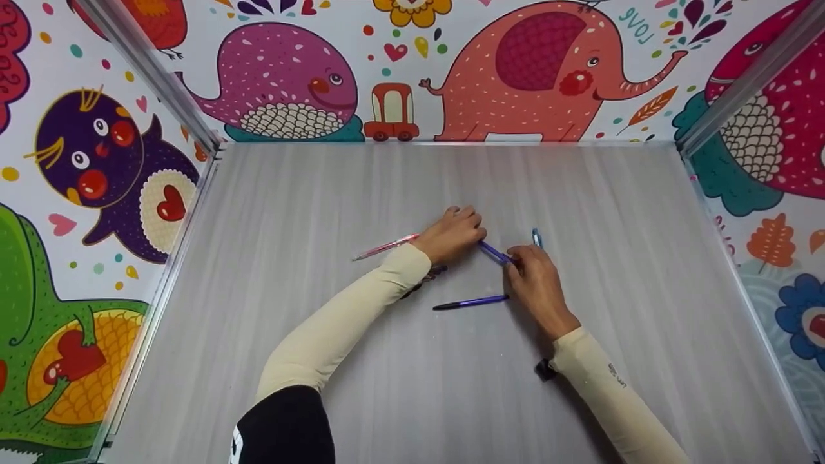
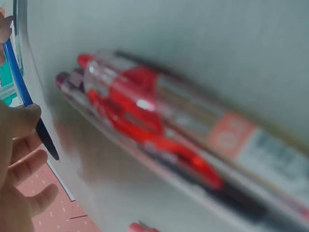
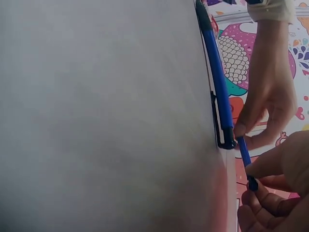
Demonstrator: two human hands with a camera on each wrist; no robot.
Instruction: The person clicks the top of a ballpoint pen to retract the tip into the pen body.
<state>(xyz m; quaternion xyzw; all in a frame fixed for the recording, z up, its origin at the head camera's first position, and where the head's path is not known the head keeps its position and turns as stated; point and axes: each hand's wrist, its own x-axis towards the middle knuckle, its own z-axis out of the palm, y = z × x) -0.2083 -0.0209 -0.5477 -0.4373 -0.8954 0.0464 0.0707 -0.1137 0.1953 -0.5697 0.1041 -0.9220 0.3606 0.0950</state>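
Red pen [image 2: 159,140] lay closest to the left wrist camera, on the grey tabletop [image 1: 322,212] under that forearm, apparently not yet handled, like the purple pen [image 1: 470,301] just below the right hand [image 1: 538,287]. Both hands pinched one blue pen [image 1: 495,252] between them, the left hand [image 1: 453,235] on its far end, the right on its near end; judged mid-step, pens ungathered.

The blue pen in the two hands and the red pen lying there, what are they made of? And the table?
The blue pen looks like smooth, solid-coloured plastic with a dark clip, seen best in the right wrist view. The red pen looks like clear, shiny plastic with red parts inside; it catches the light, though the view is blurry. The table looks like matte grey wood-grain laminate, but it could be painted wood.
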